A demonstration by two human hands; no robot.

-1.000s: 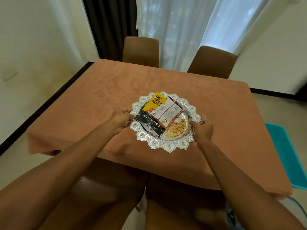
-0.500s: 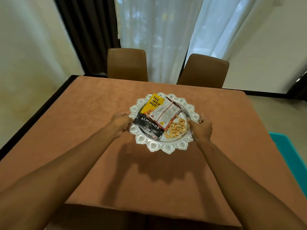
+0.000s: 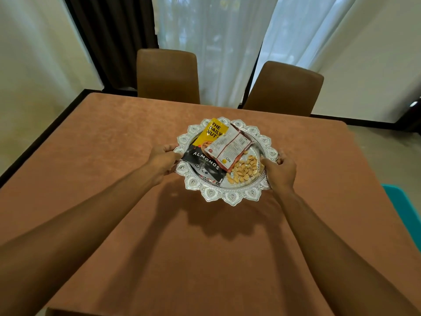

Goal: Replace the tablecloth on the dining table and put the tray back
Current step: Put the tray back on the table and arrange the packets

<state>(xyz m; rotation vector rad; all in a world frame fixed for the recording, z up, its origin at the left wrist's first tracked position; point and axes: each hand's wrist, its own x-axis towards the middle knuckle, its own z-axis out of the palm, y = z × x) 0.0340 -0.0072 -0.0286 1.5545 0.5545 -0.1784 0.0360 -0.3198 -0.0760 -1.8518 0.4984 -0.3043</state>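
A round silver tray (image 3: 230, 197) with a scalloped rim hangs just above the brown tablecloth (image 3: 114, 144), casting a shadow on it. My left hand (image 3: 163, 159) grips the tray's left rim and my right hand (image 3: 280, 169) grips its right rim. On the tray lie a black almond packet (image 3: 204, 165), a yellow nut packet (image 3: 213, 133), a white-and-red packet (image 3: 229, 148) and loose pistachio shells (image 3: 245, 171). The cloth covers the whole dining table.
Two brown chairs (image 3: 167, 75) (image 3: 283, 88) stand at the table's far side, before white curtains. A teal bin (image 3: 403, 208) sits on the floor at the right edge. A wall runs close along the table's left side.
I have stepped closer to the table and carried the tray forward, from over its near edge to over its middle. Both hands keep their grip on the rim.
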